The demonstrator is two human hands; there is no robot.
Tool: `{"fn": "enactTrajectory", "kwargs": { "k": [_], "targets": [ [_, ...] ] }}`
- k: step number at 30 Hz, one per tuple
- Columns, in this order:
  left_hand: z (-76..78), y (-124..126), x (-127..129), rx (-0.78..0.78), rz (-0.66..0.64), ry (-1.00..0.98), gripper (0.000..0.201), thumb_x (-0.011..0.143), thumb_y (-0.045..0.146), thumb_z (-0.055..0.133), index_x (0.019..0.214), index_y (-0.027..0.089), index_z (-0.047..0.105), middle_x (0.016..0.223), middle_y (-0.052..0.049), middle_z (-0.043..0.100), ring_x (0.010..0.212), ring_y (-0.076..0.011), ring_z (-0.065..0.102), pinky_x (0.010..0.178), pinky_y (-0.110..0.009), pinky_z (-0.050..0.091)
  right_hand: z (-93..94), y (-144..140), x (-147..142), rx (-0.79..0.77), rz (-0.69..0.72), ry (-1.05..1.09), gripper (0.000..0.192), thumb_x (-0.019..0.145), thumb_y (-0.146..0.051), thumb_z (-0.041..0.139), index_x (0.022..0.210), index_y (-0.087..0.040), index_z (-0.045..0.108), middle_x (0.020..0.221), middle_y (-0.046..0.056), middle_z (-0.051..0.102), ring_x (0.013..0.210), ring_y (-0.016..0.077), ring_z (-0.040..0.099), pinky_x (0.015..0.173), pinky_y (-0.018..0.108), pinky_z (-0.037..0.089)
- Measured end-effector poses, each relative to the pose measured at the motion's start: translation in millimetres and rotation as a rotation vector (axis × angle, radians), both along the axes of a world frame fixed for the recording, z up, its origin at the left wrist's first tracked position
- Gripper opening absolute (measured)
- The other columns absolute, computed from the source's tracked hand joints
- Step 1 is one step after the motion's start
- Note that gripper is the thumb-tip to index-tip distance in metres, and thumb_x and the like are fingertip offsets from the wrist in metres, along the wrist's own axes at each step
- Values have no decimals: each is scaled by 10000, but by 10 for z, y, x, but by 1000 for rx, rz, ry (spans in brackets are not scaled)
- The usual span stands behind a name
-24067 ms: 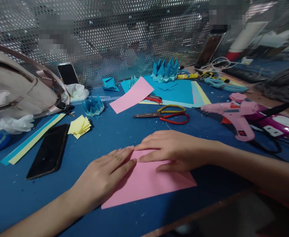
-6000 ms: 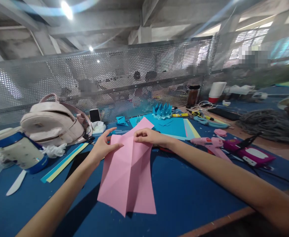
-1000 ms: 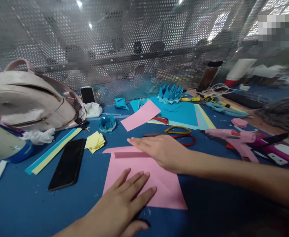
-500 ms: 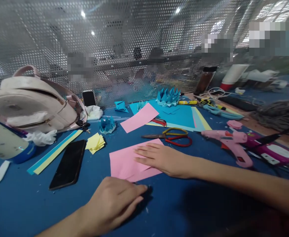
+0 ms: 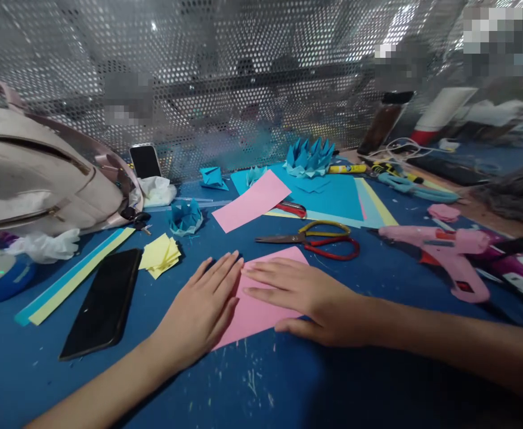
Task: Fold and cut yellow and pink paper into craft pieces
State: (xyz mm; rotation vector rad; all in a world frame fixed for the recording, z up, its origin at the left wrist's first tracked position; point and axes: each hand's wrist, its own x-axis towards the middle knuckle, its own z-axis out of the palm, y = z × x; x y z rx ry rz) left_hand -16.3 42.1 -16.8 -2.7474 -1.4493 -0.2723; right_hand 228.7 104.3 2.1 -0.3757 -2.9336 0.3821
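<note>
A pink sheet of paper [image 5: 261, 307] lies on the blue tabletop, partly covered by both hands. My left hand [image 5: 210, 301] rests flat along its left side, fingers stretched out and pointing away from me. From the right, my right hand [image 5: 308, 295] presses flat on the sheet with its fingers extended, their tips close to the left hand. Just beyond the paper are scissors [image 5: 308, 240] with one yellow and one red handle. A second pink piece of paper [image 5: 252, 201] lies farther back.
On the left are a phone [image 5: 102, 307], yellow paper squares [image 5: 160, 256], paper strips [image 5: 77, 274] and a backpack [image 5: 50, 179]. Blue folded paper [image 5: 310, 158] sits on coloured sheets [image 5: 333, 199] at the back. A pink glue gun [image 5: 444, 253] lies at right.
My left hand has moved from the paper's near edge onto its left side, and its fingers have straightened. My right hand stays on the sheet, its thumb now showing. The view has shifted slightly.
</note>
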Motion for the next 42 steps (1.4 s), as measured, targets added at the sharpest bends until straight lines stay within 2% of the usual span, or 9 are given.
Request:
{"fn": "enactTrajectory", "kwargs": {
  "k": [3,8,14,23,42],
  "targets": [
    [-1,-7,-21,-29,-17,0,537,1007,226,340,1519,123,213,1586,-111,240,1459,-216,223,1177,-466,251,-54,26,-5,27,-100,15,586,961,-398,482,1476,-143,365,1552,143,297,1455,258,219,1181,491,210],
    [-20,26,-57,-60,-48,-22,551,1000,208,347,1527,145,199,1593,-96,220,1462,-207,210,1188,-459,227,-158,56,3,1,-119,23,624,979,-417,437,1519,-162,258,1559,120,291,1453,250,224,1195,488,180],
    [-27,95,-109,-119,-90,-36,581,997,214,350,1541,186,149,1595,-79,214,1465,-209,200,1184,-484,223,-157,68,-9,-30,-152,3,594,986,-391,416,1522,-191,254,1558,106,300,1450,253,232,1189,500,189],
    [-15,112,-115,-120,-94,-55,583,997,217,357,1541,205,149,1589,-71,234,1461,-209,210,1184,-485,225,-187,76,-13,-39,-147,15,603,987,-398,418,1528,-206,232,1557,99,307,1447,250,243,1190,495,181],
    [-24,104,-126,-119,-94,-5,582,1004,223,346,1543,201,126,1597,-38,212,1473,-182,163,1193,-472,209,-181,73,-18,-33,-145,5,604,988,-410,416,1527,-205,236,1557,99,306,1444,258,249,1185,506,190]
  ]
}}
